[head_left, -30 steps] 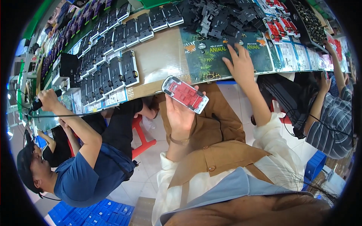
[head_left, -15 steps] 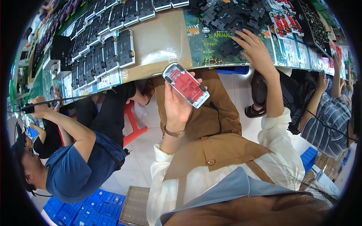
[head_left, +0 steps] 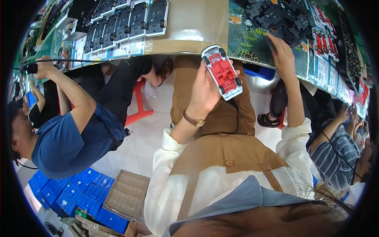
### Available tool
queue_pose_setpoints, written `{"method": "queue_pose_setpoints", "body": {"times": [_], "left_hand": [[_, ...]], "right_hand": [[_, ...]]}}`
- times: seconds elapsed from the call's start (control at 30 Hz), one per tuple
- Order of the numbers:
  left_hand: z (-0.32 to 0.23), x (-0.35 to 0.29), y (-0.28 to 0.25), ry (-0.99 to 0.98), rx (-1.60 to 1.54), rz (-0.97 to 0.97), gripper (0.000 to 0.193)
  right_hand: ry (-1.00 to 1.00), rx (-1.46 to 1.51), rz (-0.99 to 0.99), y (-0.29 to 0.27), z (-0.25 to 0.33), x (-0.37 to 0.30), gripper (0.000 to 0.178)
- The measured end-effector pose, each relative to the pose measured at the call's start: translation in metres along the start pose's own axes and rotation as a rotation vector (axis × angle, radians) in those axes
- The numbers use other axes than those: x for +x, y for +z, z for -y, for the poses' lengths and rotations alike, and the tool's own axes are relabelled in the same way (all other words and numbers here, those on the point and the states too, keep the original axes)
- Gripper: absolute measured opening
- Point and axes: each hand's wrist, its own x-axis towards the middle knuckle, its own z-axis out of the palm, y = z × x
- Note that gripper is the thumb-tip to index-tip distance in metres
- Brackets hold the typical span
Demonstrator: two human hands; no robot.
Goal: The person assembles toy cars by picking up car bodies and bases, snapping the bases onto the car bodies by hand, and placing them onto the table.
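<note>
A toy car [head_left: 224, 73] with a white body lies underside up in my left hand [head_left: 205, 93], its red interior and dark wheels showing. My fingers wrap round it from below, above my lap. Over the table's front part, my right hand [head_left: 285, 59] has its fingers bent round a black plastic base plate [head_left: 271, 42], of which only a dark edge shows. Just beyond it spreads a heap of loose black base plates [head_left: 282, 19] on a printed green sheet [head_left: 246, 37].
Rows of white toy cars with black undersides [head_left: 138, 19] stand at the table's left. Red-and-white car parts [head_left: 325, 39] lie at the right, by a bin of small dark parts [head_left: 348, 51]. Co-workers sit on both sides; blue boxes [head_left: 85, 189] stand on the floor at left.
My right hand has drawn back from the heap with a black base plate. The toy car in my left hand sits more upright and further right; the whole view has shifted.
</note>
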Motion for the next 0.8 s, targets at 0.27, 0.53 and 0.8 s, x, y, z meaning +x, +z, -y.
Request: {"method": "queue_pose_setpoints", "body": {"times": [0.27, 0.53, 0.8], "left_hand": [[0.003, 0.004, -0.005, 0.054, -0.021, -0.025, 0.050], [0.009, 0.005, 0.003, 0.208, 0.099, -0.068, 0.054], [0.014, 0.001, 0.000, 0.237, 0.068, -0.062, 0.051]], "right_hand": [[0.193, 0.191, -0.052, 0.006, 0.079, 0.017, 0.048], [0.187, 0.320, -0.029, 0.017, 0.151, -0.008, 0.056], [0.253, 0.304, -0.019, 0.027, 0.157, -0.007, 0.056]]}}
